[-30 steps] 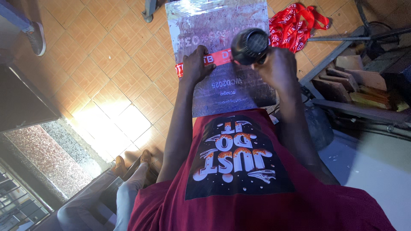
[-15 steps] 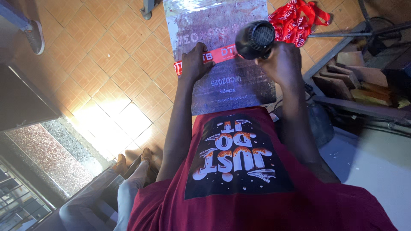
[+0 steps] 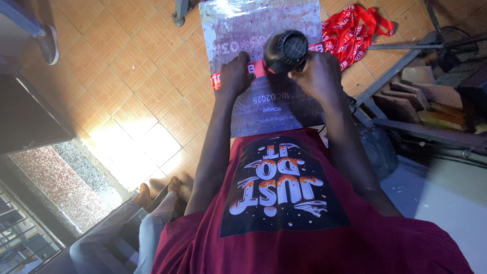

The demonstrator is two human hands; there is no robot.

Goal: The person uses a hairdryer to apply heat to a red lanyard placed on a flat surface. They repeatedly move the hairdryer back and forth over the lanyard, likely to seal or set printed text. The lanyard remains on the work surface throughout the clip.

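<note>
My left hand (image 3: 235, 76) presses down on a red printed strap (image 3: 253, 69) that lies across a shiny grey board (image 3: 264, 30) in front of me. In my right hand (image 3: 315, 76) I grip a black hair-dryer-like heat tool (image 3: 285, 50), its round grilled end facing up at the camera, held over the strap just right of my left hand. The strap's right part is hidden behind the tool. My dark red printed shirt fills the lower frame.
A heap of red straps (image 3: 355, 30) lies on the tiled floor (image 3: 127, 66) right of the board. Wooden pieces and metal bars (image 3: 416, 96) crowd the right side. Another person's legs (image 3: 147, 218) sit at lower left. A dark cabinet (image 3: 30, 116) stands left.
The heat tool in my right hand has moved left along the strap, closer to my left hand. My left hand stays pressed on the strap.
</note>
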